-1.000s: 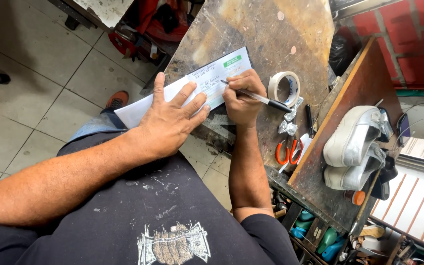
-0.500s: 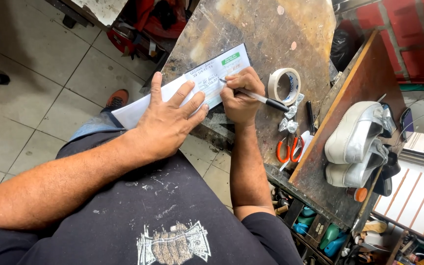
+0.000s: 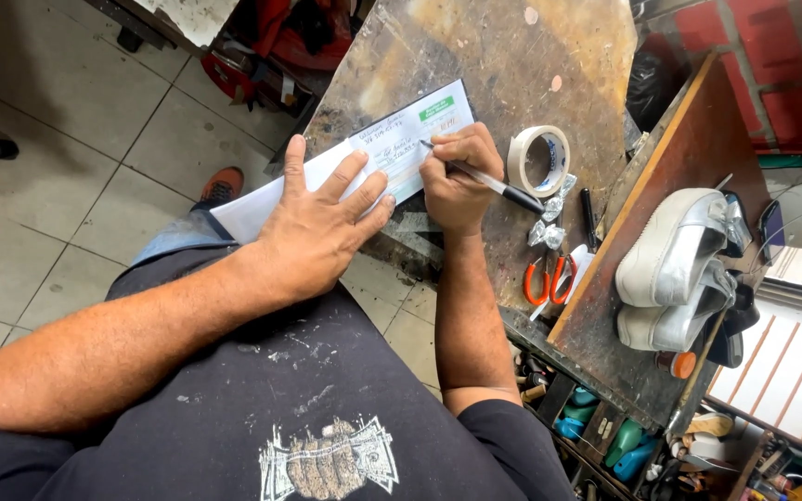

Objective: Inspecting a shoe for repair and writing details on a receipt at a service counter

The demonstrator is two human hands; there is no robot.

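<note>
A long white paper slip (image 3: 392,148) with a green patch and handwriting lies on the worn workbench (image 3: 503,65). My left hand (image 3: 313,227) presses flat on the slip's near end, fingers spread, holding nothing. My right hand (image 3: 457,181) grips a black-and-silver pen (image 3: 489,181) whose tip touches the slip near its middle.
A roll of masking tape (image 3: 538,160) lies just right of my right hand. Red-handled scissors (image 3: 548,278) and crumpled foil bits (image 3: 548,223) lie nearer the bench edge. A pair of white sneakers (image 3: 675,269) rests on a wooden board (image 3: 698,139). Tiled floor (image 3: 67,139) spreads to the left.
My right hand and the pen tip have shifted slightly along the slip. My left hand stays pressed on the paper.
</note>
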